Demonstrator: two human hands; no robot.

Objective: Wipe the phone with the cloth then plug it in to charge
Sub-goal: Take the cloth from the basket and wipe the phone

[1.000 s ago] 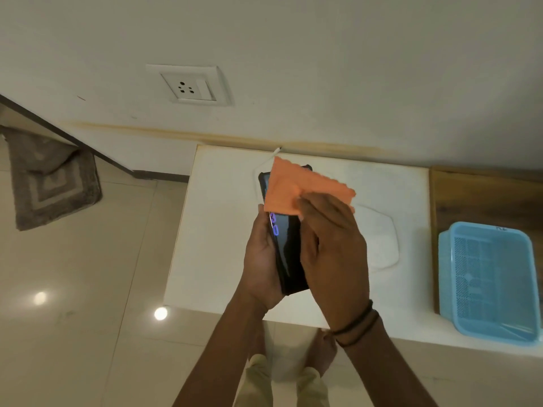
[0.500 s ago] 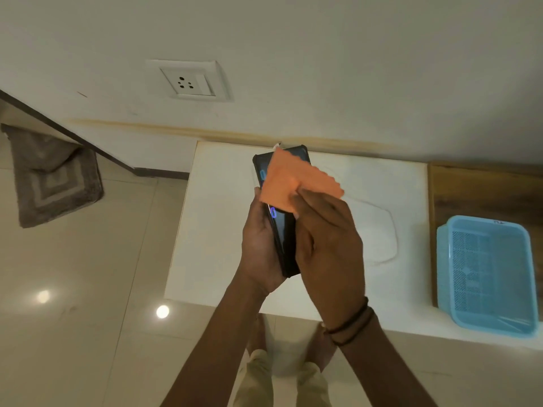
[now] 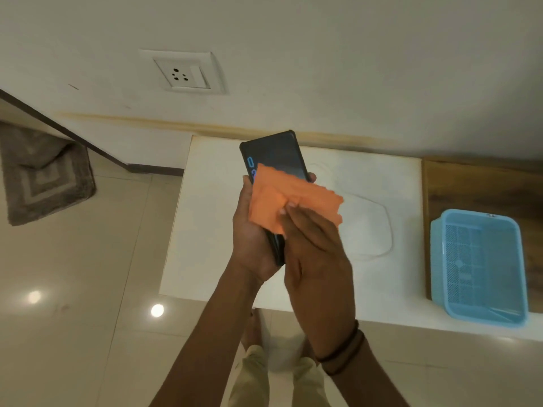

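Note:
A black phone (image 3: 273, 154) with a lit screen is held upright over the white table (image 3: 205, 230), gripped from the left and below by my left hand (image 3: 249, 239). An orange cloth (image 3: 282, 198) with a wavy edge lies across the phone's middle and lower screen. My right hand (image 3: 317, 254) presses the cloth onto the phone with its fingertips. The phone's top half shows above the cloth; its lower part is hidden by the cloth and hands. A white charging cable (image 3: 379, 230) lies looped on the table to the right.
A wall socket (image 3: 183, 73) sits on the wall above and left of the table. A light blue plastic basket (image 3: 482, 268) stands at the right on a wooden surface (image 3: 482, 186). A grey mat (image 3: 44, 174) lies on the tiled floor at left.
The cloth and my right hand have slid down the phone from its top toward its middle, uncovering the upper screen. My left hand keeps holding the phone.

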